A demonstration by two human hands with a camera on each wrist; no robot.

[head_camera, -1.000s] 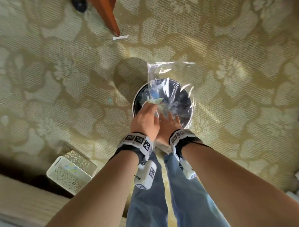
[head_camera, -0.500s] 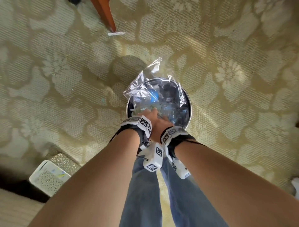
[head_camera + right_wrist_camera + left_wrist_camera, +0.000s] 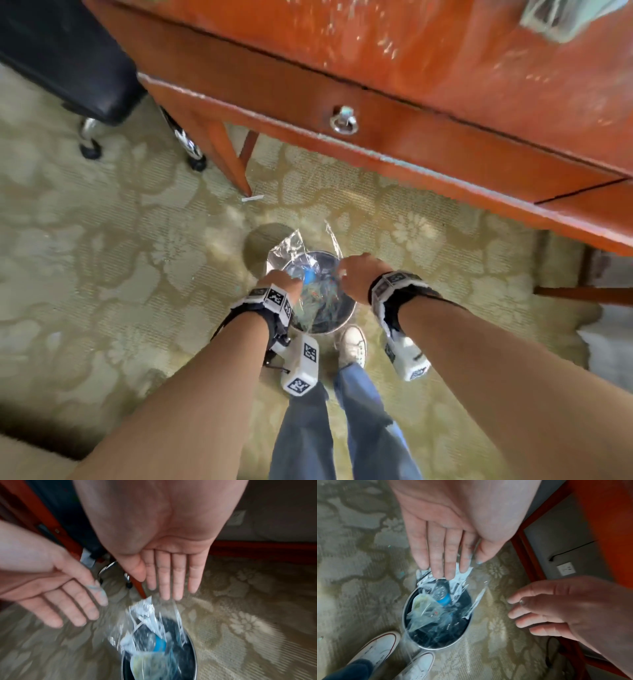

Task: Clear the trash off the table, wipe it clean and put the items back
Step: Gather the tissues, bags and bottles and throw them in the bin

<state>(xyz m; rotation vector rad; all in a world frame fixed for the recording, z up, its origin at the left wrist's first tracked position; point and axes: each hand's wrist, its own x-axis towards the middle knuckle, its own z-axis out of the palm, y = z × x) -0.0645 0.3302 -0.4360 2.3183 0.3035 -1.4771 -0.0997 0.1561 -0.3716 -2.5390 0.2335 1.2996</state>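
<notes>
A round metal trash bin (image 3: 329,330) stands on the carpet in front of my feet. It holds crumpled clear plastic wrap (image 3: 291,248), a bottle with a blue cap (image 3: 444,599) and other wrappers. My left hand (image 3: 281,279) hovers over the bin's left rim with fingers straight and holds nothing. My right hand (image 3: 356,274) is above the right rim, also empty. In the left wrist view the left hand (image 3: 452,566) points down at the plastic. The right wrist view shows the right hand (image 3: 168,585) with its fingers straight above the wrap (image 3: 150,615).
A red-brown wooden table (image 3: 445,68) with a ring-pull drawer (image 3: 344,120) fills the top of the head view. A blurred grey-green item (image 3: 565,17) lies on it. A black wheeled chair (image 3: 68,58) stands at the left. A white strip (image 3: 252,198) lies by the table leg.
Both hands have let go of the plastic, risen out of the bin and moved apart. The view has tilted up, bringing the table and chair into sight.
</notes>
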